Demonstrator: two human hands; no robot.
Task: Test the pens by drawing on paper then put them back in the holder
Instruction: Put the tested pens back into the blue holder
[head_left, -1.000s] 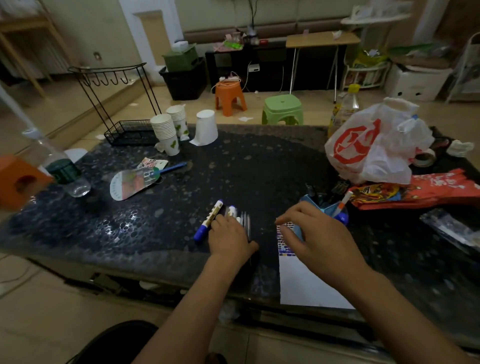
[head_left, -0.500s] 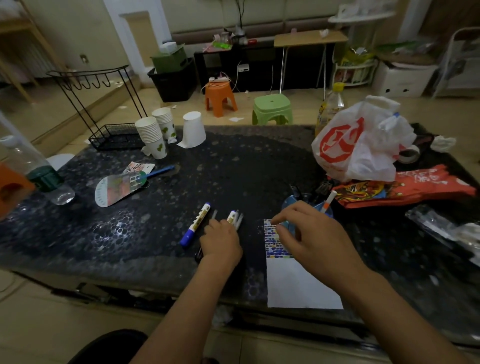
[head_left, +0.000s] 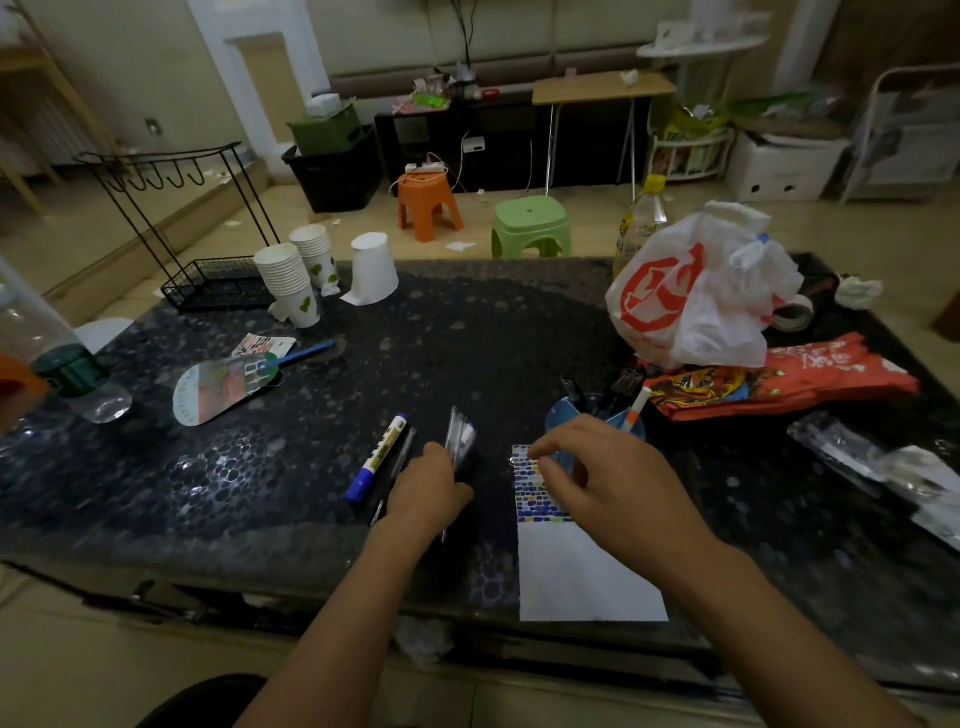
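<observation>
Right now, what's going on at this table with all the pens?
A person is working through pens at a dark table. The left hand grips a small bunch of pens, lifted off the surface. The right hand hovers with loosely curled fingers over the top of the paper, just in front of the blue pen holder. A blue-capped marker lies on the table beside the left hand.
</observation>
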